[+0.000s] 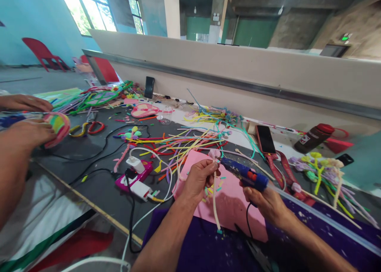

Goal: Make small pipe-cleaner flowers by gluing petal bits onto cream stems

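Note:
A pale pink flower [214,154] on a cream pipe-cleaner stem [215,202] is pinched in the closed fingers of my left hand [202,177]. The stem hangs down over a pink sheet [238,214] with small yellow and teal bits on it. My right hand [263,198] is wrapped round the handle of a blue glue gun [244,173]. Its nozzle points left, close to the flower; whether they touch cannot be made out. A long clear glue stick [324,220] sticks out behind the gun. Pliers [257,254] lie below the sheet, partly in shadow.
Pipe cleaners [181,143] spread across the grey table [98,145]. A magenta power strip [133,177] with cables sits left. Scissors [95,128], a phone [266,139], a bottle [314,137] and a flower bunch [320,169] lie around. Another person's hands [32,131] work at far left.

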`<state>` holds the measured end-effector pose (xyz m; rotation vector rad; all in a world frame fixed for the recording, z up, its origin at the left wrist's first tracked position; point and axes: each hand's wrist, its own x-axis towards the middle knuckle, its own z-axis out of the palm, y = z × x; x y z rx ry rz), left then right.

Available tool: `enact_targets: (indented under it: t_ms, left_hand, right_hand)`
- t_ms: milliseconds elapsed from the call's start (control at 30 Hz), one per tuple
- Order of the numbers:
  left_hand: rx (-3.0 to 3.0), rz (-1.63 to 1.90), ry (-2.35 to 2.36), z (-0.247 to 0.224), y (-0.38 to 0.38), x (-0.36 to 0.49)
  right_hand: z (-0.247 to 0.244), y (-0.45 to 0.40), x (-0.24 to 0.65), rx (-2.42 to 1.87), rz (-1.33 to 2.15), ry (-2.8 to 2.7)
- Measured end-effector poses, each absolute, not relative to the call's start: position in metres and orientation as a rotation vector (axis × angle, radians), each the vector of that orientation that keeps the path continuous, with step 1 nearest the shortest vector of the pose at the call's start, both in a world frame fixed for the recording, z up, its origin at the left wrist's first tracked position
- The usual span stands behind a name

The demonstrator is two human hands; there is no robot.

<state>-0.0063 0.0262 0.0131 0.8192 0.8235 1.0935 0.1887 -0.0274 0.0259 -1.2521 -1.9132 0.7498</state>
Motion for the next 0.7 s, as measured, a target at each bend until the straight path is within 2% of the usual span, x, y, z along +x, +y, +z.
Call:
enact_targets:
  t_ms: [700]
  left_hand:
    - [0.805, 1.027, 0.825, 0.011, 0.027, -0.008]
  right_hand:
    - [0.021, -0.024, 0.195, -1.31, 0.771, -1.901]
